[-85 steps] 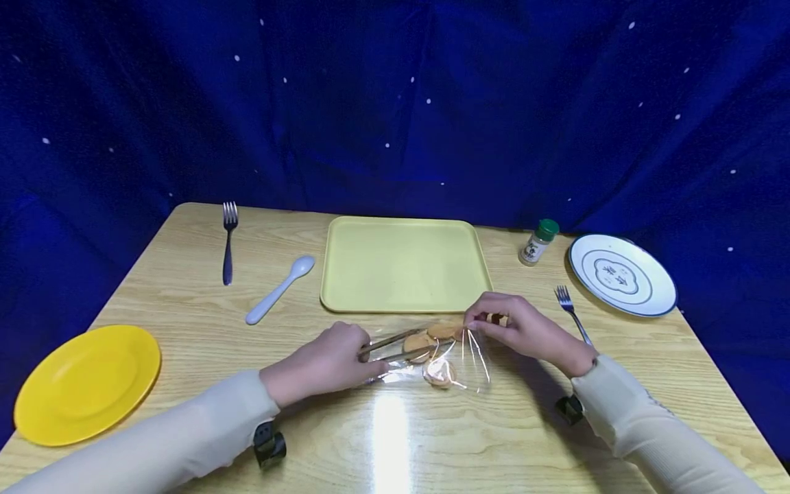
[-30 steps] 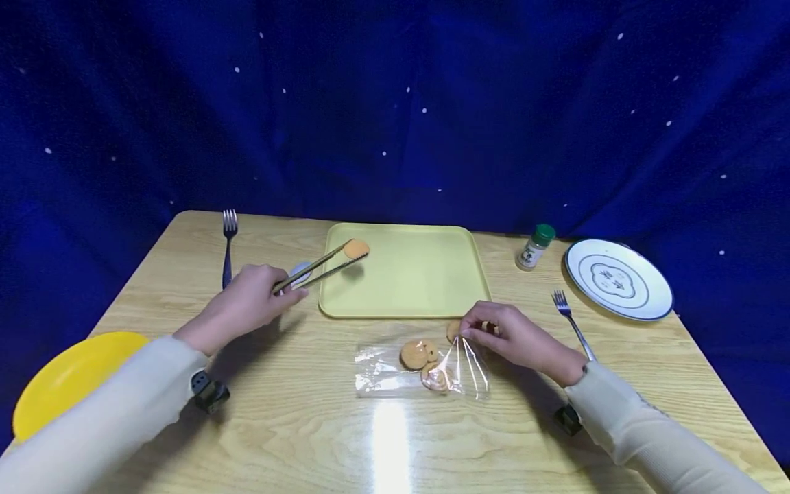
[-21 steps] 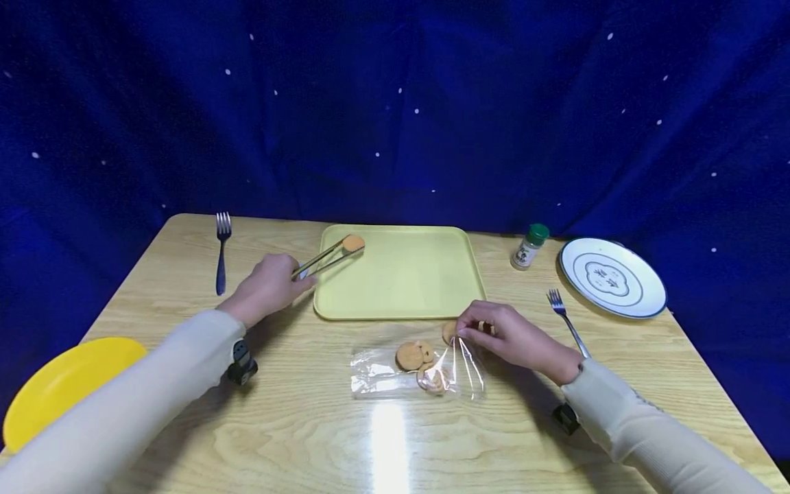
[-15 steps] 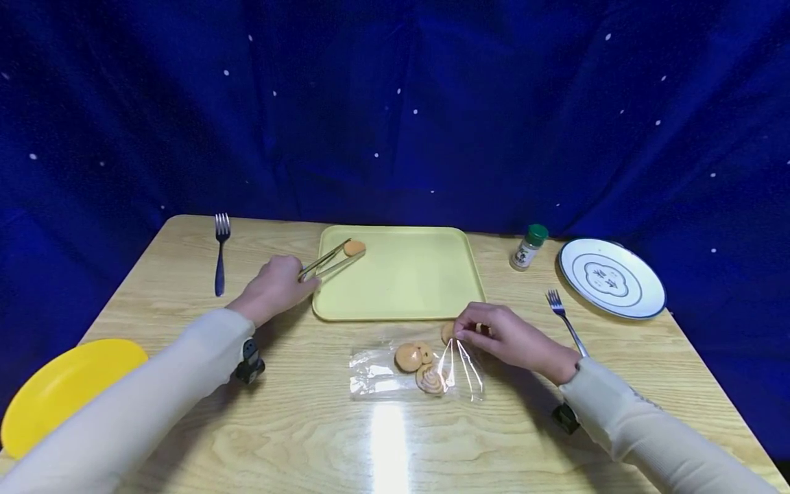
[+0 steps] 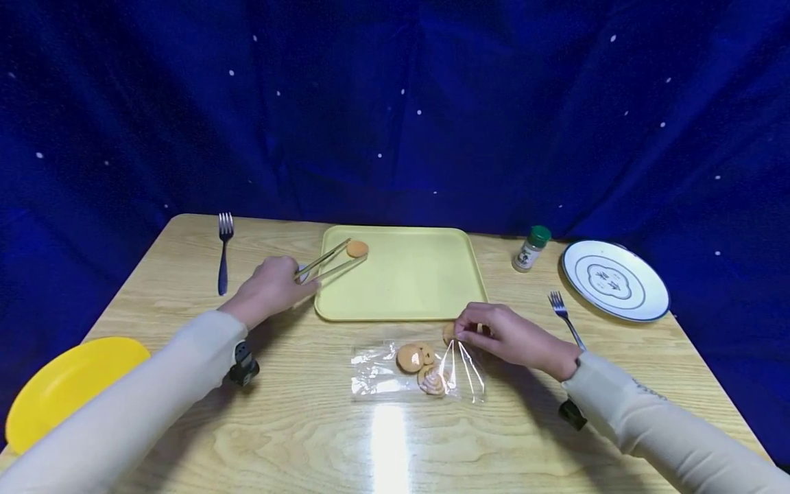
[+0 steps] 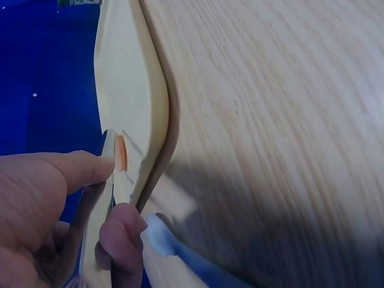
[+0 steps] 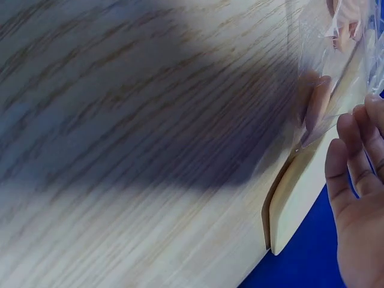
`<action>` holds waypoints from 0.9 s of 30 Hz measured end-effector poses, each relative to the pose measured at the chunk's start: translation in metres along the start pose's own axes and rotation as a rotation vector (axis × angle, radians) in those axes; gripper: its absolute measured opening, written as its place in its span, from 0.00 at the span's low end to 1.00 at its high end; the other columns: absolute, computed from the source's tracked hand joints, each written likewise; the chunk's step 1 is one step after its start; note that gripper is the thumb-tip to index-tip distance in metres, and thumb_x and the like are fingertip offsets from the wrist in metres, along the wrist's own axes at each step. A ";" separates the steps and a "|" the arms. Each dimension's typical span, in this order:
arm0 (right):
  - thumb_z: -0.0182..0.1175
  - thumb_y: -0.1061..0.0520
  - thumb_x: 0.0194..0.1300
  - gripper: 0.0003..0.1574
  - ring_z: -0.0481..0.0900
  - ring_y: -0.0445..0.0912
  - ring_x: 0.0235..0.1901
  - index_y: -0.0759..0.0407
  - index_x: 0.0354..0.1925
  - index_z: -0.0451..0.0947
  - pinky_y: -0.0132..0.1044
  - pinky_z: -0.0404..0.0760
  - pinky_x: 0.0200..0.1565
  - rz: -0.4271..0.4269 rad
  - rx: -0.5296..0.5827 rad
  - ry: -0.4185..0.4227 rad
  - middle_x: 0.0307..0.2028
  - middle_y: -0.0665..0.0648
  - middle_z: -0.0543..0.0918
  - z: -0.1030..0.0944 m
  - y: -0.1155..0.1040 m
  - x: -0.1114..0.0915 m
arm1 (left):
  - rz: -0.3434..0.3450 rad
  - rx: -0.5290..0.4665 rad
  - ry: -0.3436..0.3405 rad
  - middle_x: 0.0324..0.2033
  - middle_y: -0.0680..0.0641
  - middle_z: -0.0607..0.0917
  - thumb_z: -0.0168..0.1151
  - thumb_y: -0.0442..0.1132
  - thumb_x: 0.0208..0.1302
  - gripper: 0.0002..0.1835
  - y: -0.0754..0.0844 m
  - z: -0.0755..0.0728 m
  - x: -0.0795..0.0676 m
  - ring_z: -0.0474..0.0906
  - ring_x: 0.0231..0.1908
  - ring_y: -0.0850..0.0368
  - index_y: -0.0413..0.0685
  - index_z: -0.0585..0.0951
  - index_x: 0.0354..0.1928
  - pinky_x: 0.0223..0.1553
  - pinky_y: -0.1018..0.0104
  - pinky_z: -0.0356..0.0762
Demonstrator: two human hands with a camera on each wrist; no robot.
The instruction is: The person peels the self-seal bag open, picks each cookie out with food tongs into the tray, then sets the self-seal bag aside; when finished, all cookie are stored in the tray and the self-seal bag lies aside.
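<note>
Left of centre, the left hand [image 5: 269, 284] grips tongs [image 5: 323, 259] pointing up-right, their long axis oblique, tips around a cookie [image 5: 357, 248] perhaps touching the tray [image 5: 416, 278]. Lower centre, the right hand [image 5: 501, 333] pinches a clear bag [image 5: 378, 381] of cookies [image 5: 410, 358]. At right, the shaker label [image 5: 527, 256] is too small to read.

No text readable with certainty; green-capped bottle [image 5: 531, 248] carries white label [image 5: 527, 257] with dark marks, too small to read; plate [image 5: 644, 289] with blue rim has dark marks in centre, writing or drawing, cannot tell; right sleeve [image 5: 669, 425] bears small dark marks, also not readable
</note>
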State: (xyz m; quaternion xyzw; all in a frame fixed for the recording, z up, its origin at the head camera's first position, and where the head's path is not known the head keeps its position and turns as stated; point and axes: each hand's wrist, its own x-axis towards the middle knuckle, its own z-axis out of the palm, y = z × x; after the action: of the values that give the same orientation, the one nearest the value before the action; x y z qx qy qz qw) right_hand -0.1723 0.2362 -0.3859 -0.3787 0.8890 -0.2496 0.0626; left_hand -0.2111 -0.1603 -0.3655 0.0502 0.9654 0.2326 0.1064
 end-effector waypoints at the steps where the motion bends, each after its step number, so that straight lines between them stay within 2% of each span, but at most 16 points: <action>1: 0.58 0.53 0.70 0.04 0.73 0.34 0.32 0.46 0.39 0.80 0.34 0.77 0.36 -0.002 -0.001 -0.005 0.35 0.40 0.79 0.000 0.000 0.000 | 0.000 -0.001 0.000 0.15 0.51 0.76 0.57 0.56 0.65 0.22 -0.001 -0.001 -0.002 0.69 0.17 0.58 0.48 0.71 0.21 0.19 0.66 0.65; 5: 0.57 0.53 0.70 0.04 0.74 0.33 0.33 0.47 0.39 0.80 0.33 0.77 0.38 -0.009 -0.009 -0.020 0.35 0.40 0.79 -0.002 0.000 0.002 | 0.003 0.003 0.002 0.17 0.48 0.81 0.56 0.56 0.66 0.22 -0.004 -0.009 -0.010 0.73 0.17 0.58 0.45 0.73 0.25 0.20 0.66 0.68; 9: 0.57 0.53 0.70 0.04 0.75 0.33 0.35 0.47 0.39 0.80 0.33 0.78 0.40 -0.018 -0.020 -0.026 0.36 0.40 0.80 -0.003 -0.001 0.004 | 0.035 0.068 0.052 0.18 0.49 0.74 0.57 0.57 0.66 0.23 -0.006 -0.017 -0.023 0.69 0.18 0.57 0.44 0.73 0.25 0.19 0.66 0.64; 11: 0.57 0.53 0.70 0.04 0.75 0.33 0.35 0.47 0.39 0.80 0.33 0.78 0.39 -0.022 -0.028 -0.030 0.36 0.40 0.80 -0.003 -0.002 0.004 | 0.082 0.096 0.087 0.20 0.50 0.73 0.58 0.57 0.66 0.23 -0.008 -0.023 -0.031 0.67 0.19 0.58 0.43 0.74 0.27 0.21 0.66 0.63; 13: 0.57 0.54 0.70 0.04 0.74 0.33 0.33 0.47 0.39 0.80 0.32 0.77 0.37 -0.022 -0.031 -0.033 0.35 0.41 0.79 -0.004 -0.002 0.005 | 0.163 0.102 0.110 0.20 0.50 0.74 0.60 0.55 0.65 0.21 -0.011 -0.028 -0.040 0.66 0.20 0.58 0.42 0.77 0.29 0.22 0.66 0.63; 15: 0.58 0.54 0.70 0.04 0.73 0.33 0.31 0.47 0.39 0.79 0.31 0.76 0.35 -0.022 -0.038 -0.033 0.35 0.41 0.79 -0.004 -0.003 0.005 | 0.244 0.090 0.094 0.19 0.52 0.76 0.64 0.53 0.63 0.18 -0.016 -0.035 -0.050 0.66 0.19 0.61 0.45 0.79 0.31 0.23 0.68 0.64; 17: 0.58 0.54 0.70 0.04 0.72 0.33 0.31 0.48 0.39 0.79 0.31 0.76 0.34 -0.020 -0.037 -0.030 0.35 0.41 0.79 -0.005 -0.004 0.004 | 0.327 0.061 0.054 0.18 0.54 0.75 0.67 0.52 0.60 0.14 -0.021 -0.041 -0.061 0.65 0.18 0.63 0.49 0.80 0.30 0.22 0.69 0.64; 19: 0.58 0.55 0.69 0.03 0.72 0.34 0.30 0.48 0.39 0.80 0.31 0.76 0.34 -0.016 -0.038 -0.024 0.34 0.41 0.79 -0.006 -0.004 0.003 | 0.362 0.018 -0.028 0.17 0.57 0.74 0.69 0.52 0.58 0.12 -0.025 -0.048 -0.071 0.65 0.17 0.65 0.53 0.80 0.28 0.20 0.70 0.65; 24: 0.58 0.55 0.69 0.03 0.72 0.33 0.32 0.47 0.39 0.79 0.33 0.76 0.36 -0.010 -0.034 -0.023 0.34 0.40 0.78 -0.006 -0.003 0.001 | 0.350 -0.145 -0.309 0.18 0.56 0.72 0.69 0.52 0.57 0.12 -0.030 -0.051 -0.095 0.67 0.13 0.67 0.53 0.80 0.28 0.14 0.70 0.69; 25: 0.58 0.54 0.69 0.02 0.71 0.33 0.32 0.46 0.39 0.78 0.33 0.76 0.36 -0.010 -0.035 -0.026 0.34 0.40 0.77 -0.006 -0.003 0.001 | 0.352 -0.167 -0.348 0.18 0.56 0.71 0.69 0.52 0.58 0.12 -0.030 -0.049 -0.098 0.67 0.11 0.66 0.53 0.80 0.28 0.13 0.70 0.69; 27: 0.58 0.54 0.69 0.02 0.72 0.33 0.32 0.47 0.39 0.78 0.34 0.76 0.36 -0.017 -0.036 -0.025 0.34 0.40 0.78 -0.006 -0.002 0.002 | 0.365 -0.182 -0.381 0.17 0.57 0.71 0.68 0.51 0.58 0.12 -0.030 -0.041 -0.103 0.67 0.10 0.67 0.53 0.80 0.27 0.12 0.70 0.69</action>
State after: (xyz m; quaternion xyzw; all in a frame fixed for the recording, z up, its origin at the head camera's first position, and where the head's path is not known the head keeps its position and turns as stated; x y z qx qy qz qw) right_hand -0.1736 0.2357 -0.3797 -0.3904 0.8893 -0.2294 0.0647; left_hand -0.1216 -0.2199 -0.3245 0.2563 0.8780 0.3202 0.2467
